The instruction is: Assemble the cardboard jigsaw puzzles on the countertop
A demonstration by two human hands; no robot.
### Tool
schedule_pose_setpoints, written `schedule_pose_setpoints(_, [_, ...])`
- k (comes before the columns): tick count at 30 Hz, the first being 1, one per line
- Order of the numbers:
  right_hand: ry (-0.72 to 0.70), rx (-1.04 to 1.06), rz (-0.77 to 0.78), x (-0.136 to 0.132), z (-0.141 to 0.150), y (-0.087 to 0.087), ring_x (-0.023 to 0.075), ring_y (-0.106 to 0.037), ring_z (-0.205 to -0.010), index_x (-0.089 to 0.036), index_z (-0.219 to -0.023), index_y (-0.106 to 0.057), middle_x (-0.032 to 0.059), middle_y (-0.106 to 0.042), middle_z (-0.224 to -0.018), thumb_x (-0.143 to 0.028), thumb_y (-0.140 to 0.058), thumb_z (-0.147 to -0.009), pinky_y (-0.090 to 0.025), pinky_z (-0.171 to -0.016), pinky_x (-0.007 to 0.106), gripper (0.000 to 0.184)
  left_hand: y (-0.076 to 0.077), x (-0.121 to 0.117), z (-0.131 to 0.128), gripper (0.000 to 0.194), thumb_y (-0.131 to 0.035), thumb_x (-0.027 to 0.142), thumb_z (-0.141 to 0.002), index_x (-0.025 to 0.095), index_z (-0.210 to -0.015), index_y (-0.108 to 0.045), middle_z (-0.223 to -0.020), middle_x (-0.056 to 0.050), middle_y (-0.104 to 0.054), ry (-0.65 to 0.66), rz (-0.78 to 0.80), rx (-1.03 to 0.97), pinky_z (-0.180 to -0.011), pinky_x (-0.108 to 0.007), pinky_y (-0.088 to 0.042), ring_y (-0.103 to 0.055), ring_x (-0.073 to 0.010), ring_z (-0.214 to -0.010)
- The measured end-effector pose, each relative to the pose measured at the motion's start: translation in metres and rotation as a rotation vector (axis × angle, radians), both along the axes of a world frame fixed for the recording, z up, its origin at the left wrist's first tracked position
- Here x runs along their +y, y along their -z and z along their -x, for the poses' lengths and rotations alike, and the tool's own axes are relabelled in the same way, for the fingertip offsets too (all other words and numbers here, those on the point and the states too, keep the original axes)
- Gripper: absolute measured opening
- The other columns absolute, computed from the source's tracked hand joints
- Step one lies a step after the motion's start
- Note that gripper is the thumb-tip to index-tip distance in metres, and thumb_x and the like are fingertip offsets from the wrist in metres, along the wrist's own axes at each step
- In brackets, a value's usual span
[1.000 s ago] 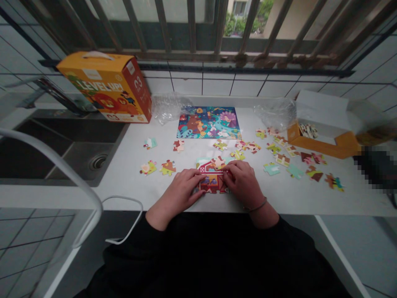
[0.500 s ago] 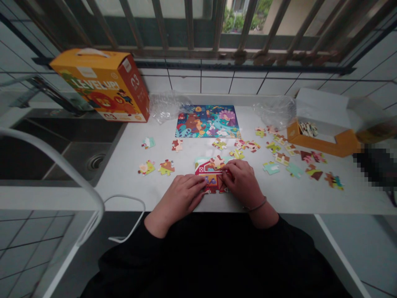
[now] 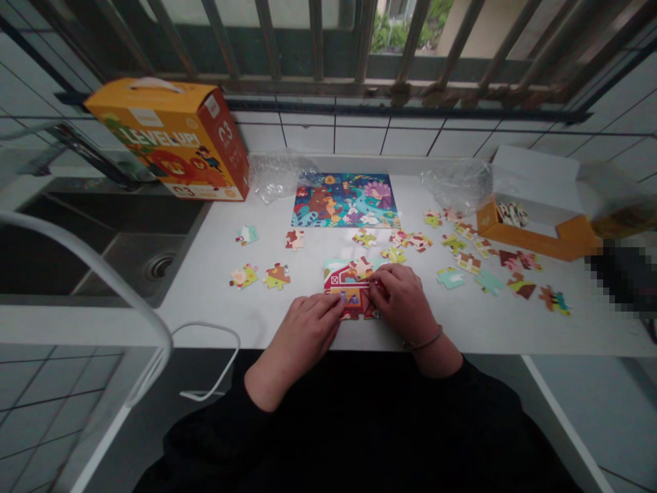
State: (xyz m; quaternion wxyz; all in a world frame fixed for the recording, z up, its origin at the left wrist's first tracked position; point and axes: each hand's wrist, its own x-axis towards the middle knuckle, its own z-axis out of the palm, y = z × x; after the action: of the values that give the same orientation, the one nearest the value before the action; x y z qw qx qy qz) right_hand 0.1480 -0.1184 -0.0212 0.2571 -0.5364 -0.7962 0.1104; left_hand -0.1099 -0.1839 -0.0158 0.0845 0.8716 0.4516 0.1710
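Note:
A partly joined jigsaw puzzle (image 3: pixel 350 298) with a red barn picture lies on the counter in front of me. My left hand (image 3: pixel 311 330) is at its lower left edge, fingers pressed together, fingertips on the pieces. From the right, my right hand (image 3: pixel 404 296) has its thumb and index finger pinched at the puzzle's right side, covering part of it. A pale cow-patterned puzzle piece (image 3: pixel 361 267) lies at the top of the joined section. Just above my right hand is a loose green piece (image 3: pixel 393 255).
Loose pieces (image 3: pixel 278 275) lie left of the puzzle, and several more (image 3: pixel 468 263) on the right. Behind are a finished-picture sheet (image 3: pixel 346 200), plastic bags (image 3: pixel 277 178), an orange carton (image 3: pixel 169 147) and an open box (image 3: pixel 538 233). A sink (image 3: pixel 148 267) is at left; a white cable (image 3: pixel 138 301) crosses before it.
My left hand has shifted slightly down and right along the puzzle's lower left edge. My right hand keeps its pinch in almost the same place.

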Motion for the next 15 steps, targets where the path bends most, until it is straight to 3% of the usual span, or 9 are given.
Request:
schedule_pose_setpoints(8, [-0.004, 0.074, -0.066, -0.003, -0.001, -0.003, 0.03, -0.063, -0.115, -0.026, -0.111, -0.076, 0.0105, -0.074, -0.118, -0.032, -0.063, -0.107, -0.046, -0.102, 0.047, 0.016, 0.006, 0.008, 0.001, 0.041, -0.062, 0.016, -0.107, 0.027, -0.146, -0.066, -0.149, -0.012, -0.071, -0.044, 0.007, 0.03, -0.1, -0.049, -0.054, -0.068, -0.0315, -0.132])
schedule_pose_setpoints(15, [-0.013, 0.044, -0.065, -0.002, -0.002, 0.0, 0.0306, -0.064, -0.119, -0.025, -0.114, -0.076, 0.0108, -0.075, -0.121, -0.035, -0.063, -0.108, -0.047, -0.103, 0.047, 0.017, 0.003, 0.024, 0.01, 0.036, -0.062, 0.019, -0.107, 0.023, -0.142, -0.069, -0.143, -0.012, -0.073, -0.108, -0.009, 0.012, -0.1, -0.05, -0.057, -0.069, -0.0326, -0.127])
